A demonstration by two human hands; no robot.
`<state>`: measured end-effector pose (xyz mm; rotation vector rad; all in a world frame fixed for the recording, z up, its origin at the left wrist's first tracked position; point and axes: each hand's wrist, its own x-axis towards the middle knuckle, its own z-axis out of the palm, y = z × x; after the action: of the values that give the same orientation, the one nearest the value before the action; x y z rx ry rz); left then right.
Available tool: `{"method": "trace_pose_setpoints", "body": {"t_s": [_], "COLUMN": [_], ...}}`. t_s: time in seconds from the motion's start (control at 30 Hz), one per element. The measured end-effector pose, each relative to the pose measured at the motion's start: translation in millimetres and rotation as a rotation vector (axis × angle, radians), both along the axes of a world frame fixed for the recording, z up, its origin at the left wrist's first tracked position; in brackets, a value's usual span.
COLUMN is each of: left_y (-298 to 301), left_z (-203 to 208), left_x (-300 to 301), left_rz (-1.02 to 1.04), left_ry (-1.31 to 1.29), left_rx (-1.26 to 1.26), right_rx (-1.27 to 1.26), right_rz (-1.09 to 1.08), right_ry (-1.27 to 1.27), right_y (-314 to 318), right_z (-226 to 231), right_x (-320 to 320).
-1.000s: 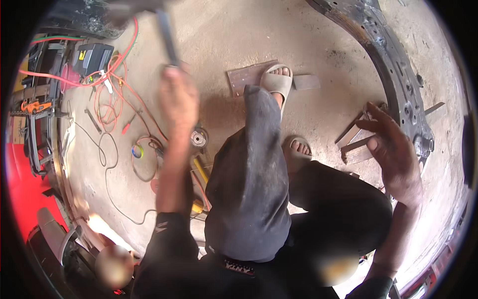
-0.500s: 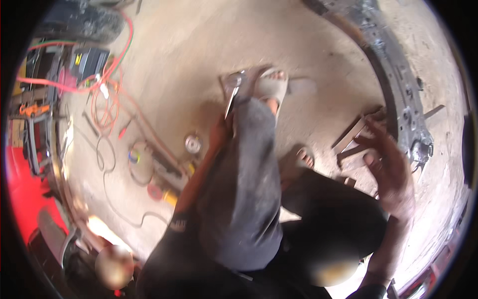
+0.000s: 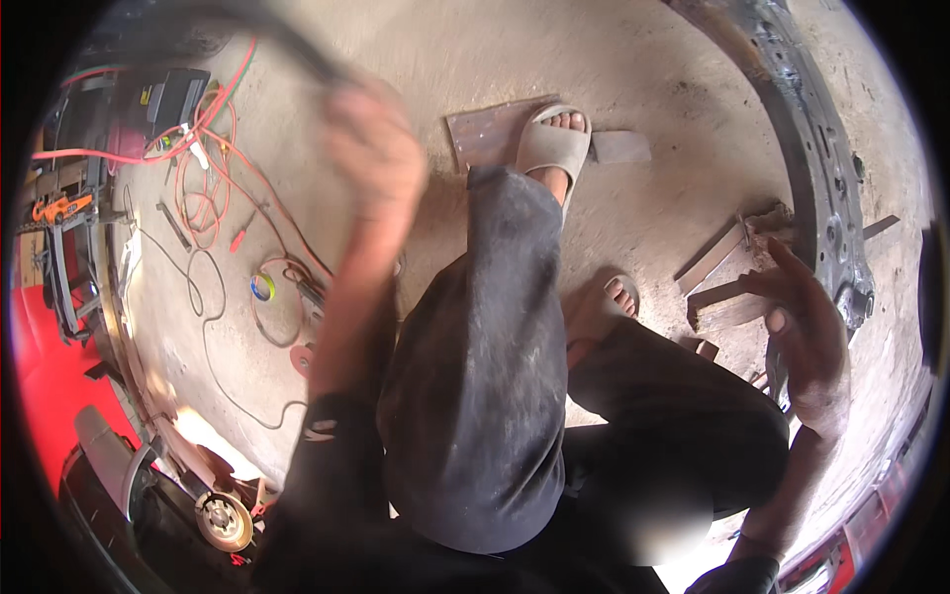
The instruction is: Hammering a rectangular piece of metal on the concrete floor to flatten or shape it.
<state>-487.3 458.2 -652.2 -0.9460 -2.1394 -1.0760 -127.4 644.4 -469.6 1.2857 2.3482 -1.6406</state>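
Note:
My left hand point(image 3: 376, 148) is raised in front of me, its fingers closed round a dark long-handled tool point(image 3: 287, 40). Motion blurs the tool and hides its far end, so its exact kind is unclear. Beyond my knee, a flat metal plate point(image 3: 485, 134) lies on the floor, with my sandalled foot point(image 3: 556, 144) pressing on it. A smaller grey strip point(image 3: 621, 147) sticks out on the foot's other side. My right hand point(image 3: 811, 342) hangs open at the right with fingers and thumb apart, above some angular brown pieces point(image 3: 727, 307) on the floor.
A long dark metal beam point(image 3: 792, 129) curves along the right. Red hoses point(image 3: 233, 158), a black cable point(image 3: 208, 346), a roll of coloured tape point(image 3: 262, 287) and a black case point(image 3: 178, 99) lie at the left. A wheel hub point(image 3: 224, 522) is at lower left.
My left hand has swung up from beside the plate, away from my shin, with the tool in it. My right hand has shifted slightly right, still open. The plate now shows more fully.

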Motion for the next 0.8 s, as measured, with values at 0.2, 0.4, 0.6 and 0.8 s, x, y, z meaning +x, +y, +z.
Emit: {"method": "trace_pose_setpoints", "body": {"t_s": [0.2,0.4,0.6,0.8], "left_y": [-60,-20,-52,-83], "left_z": [-125,124,151,-180], "left_x": [46,-14,-82,41], "left_rz": [-0.089,-0.091,0.322,0.011], "left_ry": [-0.974,-0.392,0.112,-0.758], "left_rx": [-0.334,0.136,-0.115,-0.781], "right_rx": [0.168,0.11,0.0,-0.051], "right_rz": [0.174,0.084,0.051,0.012], "right_ry": [-0.066,-0.051,-0.025,-0.049], "right_y": [-12,-12,-6,-15], "right_z": [0,-3,-2,3], "right_x": [0,9,-11,-5]}}
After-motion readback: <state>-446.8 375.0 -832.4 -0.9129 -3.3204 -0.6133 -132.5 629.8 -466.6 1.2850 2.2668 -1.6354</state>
